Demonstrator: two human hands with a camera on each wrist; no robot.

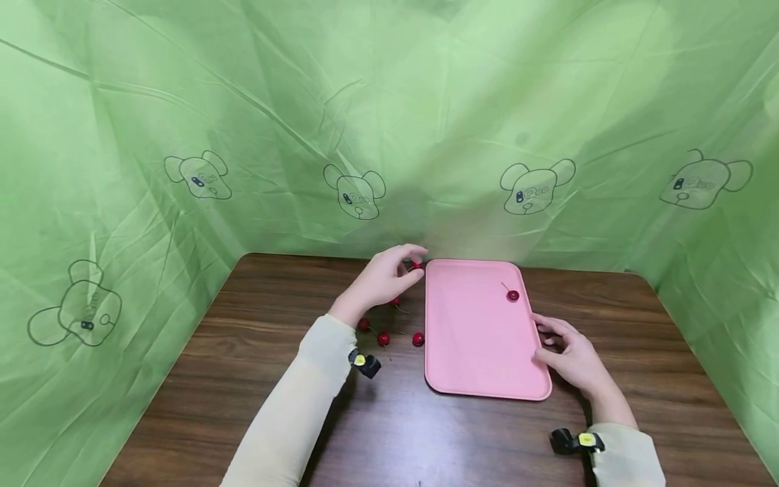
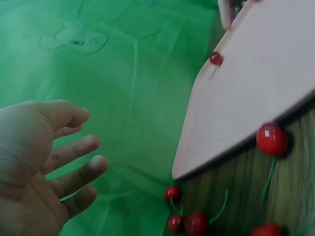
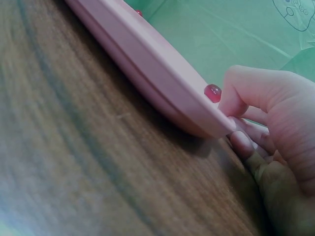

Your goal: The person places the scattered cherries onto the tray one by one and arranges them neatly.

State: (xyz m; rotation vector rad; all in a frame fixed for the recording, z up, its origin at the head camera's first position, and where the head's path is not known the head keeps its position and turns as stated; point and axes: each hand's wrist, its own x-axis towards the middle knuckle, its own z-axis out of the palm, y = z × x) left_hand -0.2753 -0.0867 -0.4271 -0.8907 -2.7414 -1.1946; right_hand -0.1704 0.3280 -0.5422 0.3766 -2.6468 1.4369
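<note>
A pink tray point(image 1: 481, 338) lies on the table with one red cherry point(image 1: 513, 295) on it, toward the far right side. My right hand point(image 1: 569, 355) holds the tray's right edge, thumb and fingers at the rim in the right wrist view. Left of the tray, my left hand point(image 1: 389, 274) reaches over the table, its fingers loosely bent and nothing between them in the left wrist view. Close by its fingertips is a cherry point(image 1: 416, 266), partly hidden in the head view. Several more stemmed cherries lie nearby, one cherry point(image 1: 418, 339) beside the tray's left edge.
The brown wooden table point(image 1: 243, 352) extends to both sides of the tray. Green cloth point(image 1: 426, 135) with bear-head drawings hangs behind the table and along its sides. A small black camera point(image 1: 365, 363) is strapped to the left wrist, another camera point(image 1: 575, 442) to the right.
</note>
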